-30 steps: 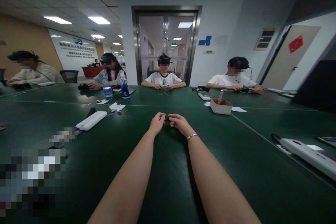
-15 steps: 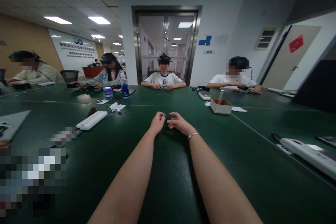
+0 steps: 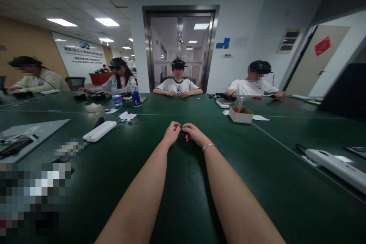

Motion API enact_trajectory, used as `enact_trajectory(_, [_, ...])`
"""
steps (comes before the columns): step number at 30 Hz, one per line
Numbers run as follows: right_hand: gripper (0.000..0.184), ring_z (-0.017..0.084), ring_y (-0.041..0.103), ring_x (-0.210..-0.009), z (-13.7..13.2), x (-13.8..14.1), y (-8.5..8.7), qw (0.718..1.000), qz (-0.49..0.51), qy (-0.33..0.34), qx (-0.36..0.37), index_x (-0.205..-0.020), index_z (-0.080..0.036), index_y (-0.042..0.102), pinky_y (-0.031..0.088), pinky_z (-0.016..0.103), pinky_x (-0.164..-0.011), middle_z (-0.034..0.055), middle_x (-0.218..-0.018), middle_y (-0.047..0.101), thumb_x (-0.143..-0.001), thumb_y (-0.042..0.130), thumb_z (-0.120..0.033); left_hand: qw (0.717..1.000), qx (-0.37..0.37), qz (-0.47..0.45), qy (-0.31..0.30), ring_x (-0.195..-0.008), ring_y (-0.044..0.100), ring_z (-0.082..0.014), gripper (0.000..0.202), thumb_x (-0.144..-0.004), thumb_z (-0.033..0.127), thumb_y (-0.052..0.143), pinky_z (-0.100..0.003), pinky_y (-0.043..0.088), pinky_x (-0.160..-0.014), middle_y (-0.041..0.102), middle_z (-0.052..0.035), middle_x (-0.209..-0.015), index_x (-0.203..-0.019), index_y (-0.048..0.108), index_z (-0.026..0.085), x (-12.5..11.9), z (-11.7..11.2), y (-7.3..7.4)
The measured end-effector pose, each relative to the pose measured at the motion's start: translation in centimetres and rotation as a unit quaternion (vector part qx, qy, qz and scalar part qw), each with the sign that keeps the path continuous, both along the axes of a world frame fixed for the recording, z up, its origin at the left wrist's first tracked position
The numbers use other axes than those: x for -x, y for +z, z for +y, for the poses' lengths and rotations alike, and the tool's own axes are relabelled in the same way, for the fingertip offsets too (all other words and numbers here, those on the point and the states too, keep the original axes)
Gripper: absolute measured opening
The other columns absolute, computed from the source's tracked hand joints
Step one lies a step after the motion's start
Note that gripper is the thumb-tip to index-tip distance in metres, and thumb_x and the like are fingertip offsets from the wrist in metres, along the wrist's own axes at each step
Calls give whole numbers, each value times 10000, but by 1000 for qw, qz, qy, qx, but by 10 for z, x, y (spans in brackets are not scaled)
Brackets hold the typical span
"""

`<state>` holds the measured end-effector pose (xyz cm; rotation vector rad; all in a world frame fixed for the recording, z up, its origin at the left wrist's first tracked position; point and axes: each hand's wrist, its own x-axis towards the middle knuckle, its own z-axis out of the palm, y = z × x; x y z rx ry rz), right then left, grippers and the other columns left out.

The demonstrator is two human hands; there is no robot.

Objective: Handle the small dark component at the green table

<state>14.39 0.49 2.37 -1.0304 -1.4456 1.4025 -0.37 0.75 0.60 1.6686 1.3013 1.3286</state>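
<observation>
Both my forearms stretch forward over the dark green table. My left hand and my right hand meet fingertip to fingertip at the table's middle. Their fingers are curled and pinched round a small dark thing between them, too small to name. A thin bracelet sits on my right wrist.
A white power strip lies to the left and another at the right edge. A small cardboard box stands beyond my hands on the right. Two water bottles stand far left. A grey board sits at left. Several people sit round the table.
My right hand's fingers opened briefly, then curled back against the left hand. A grey board with dark items slid into view at the left. The person at far right reached left.
</observation>
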Motion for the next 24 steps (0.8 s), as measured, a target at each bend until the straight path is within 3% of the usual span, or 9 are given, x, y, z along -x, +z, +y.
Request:
enact_trajectory(3, [449, 98, 559, -476, -1, 0, 0, 999, 31, 8, -4, -1011, -195, 423, 486, 181, -428, -56, -668, 541, -679, 711, -104, 1000, -2, 1, -2, -526, 451, -90, 137, -842, 197, 460, -210, 355, -550, 524, 37, -621, -954, 536, 177, 0, 2, -2])
enact_trajectory(6, [296, 103, 548, -454, -2, 0, 1, 1000, 13, 11, 10, -988, -183, 442, 459, 179, -390, -34, -647, 548, -786, 651, -240, 1000, -2, -9, -8, -550, 468, -95, 138, -847, 205, 449, -210, 356, -552, 533, 30, -638, -961, 522, 176, 0, 4, -4])
enact_trajectory(8, [217, 91, 524, -421, -2, 0, 2, 1000, 0, 9, 12, -958, -180, 458, 434, 168, -363, -37, -629, 536, -817, 610, -245, 1000, -1, -12, -13, -565, 478, -96, 136, -844, 200, 451, -211, 361, -560, 544, 25, -656, -960, 519, 176, 1, 4, -4])
enact_trajectory(12, [465, 98, 587, -504, -4, -2, 4, 999, 45, 18, -2, -1039, -228, 410, 502, 182, -453, -60, -706, 544, -692, 695, -105, 1000, 2, -17, -9, -550, 469, -93, 137, -839, 196, 454, -211, 360, -558, 549, 23, -666, -955, 525, 181, 1, 6, -5])
enact_trajectory(17, [242, 96, 551, -444, -4, -2, 3, 1000, 21, 14, 14, -981, -187, 458, 452, 168, -381, -28, -656, 538, -802, 611, -243, 1000, 11, -23, -9, -522, 457, -90, 127, -838, 204, 465, -206, 352, -543, 521, 38, -622, -947, 528, 188, 0, 6, -4])
enact_trajectory(21, [433, 75, 559, -472, -4, -1, 2, 999, 46, 0, -29, -1023, -224, 452, 491, 175, -421, -50, -763, 531, -676, 689, -121, 1000, 11, -22, -13, -512, 451, -93, 138, -842, 192, 449, -207, 350, -534, 498, 45, -586, -957, 526, 184, 0, 4, -2])
enact_trajectory(24, [318, 86, 542, -439, -3, 1, 2, 1000, 17, -8, -15, -1019, -206, 457, 469, 178, -379, -44, -696, 525, -762, 643, -219, 1000, 10, -20, -9, -523, 457, -98, 137, -847, 201, 441, -213, 354, -539, 512, 38, -598, -953, 526, 183, 0, 2, -1])
